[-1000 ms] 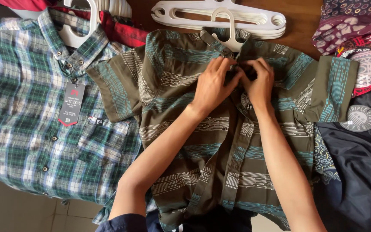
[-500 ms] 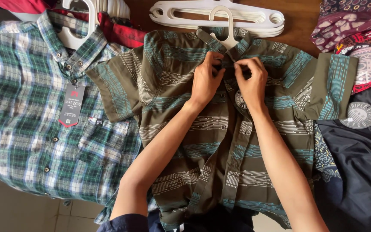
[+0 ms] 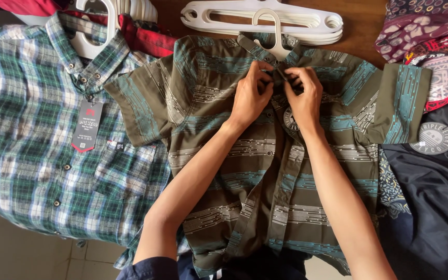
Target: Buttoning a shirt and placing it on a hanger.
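Hands at the placket top, head view only. The left hand (image 3: 251, 97) and right hand (image 3: 303, 98) had crept up from mid-chest a second earlier to just under the collar of the olive striped shirt (image 3: 265, 171). Fingers of both were pinched together on the fabric edges at the top button, nearly touching each other. The shirt lay flat on the counter (image 3: 359, 26), front up, still on its white hanger (image 3: 273, 36). By my reading, buttoning had reached the neck; lower buttons looked closed. The green plaid shirt (image 3: 42, 140) with its hang tag (image 3: 86, 126) lay just beside, unmoved. Dark garments (image 3: 436, 207) lay at right.
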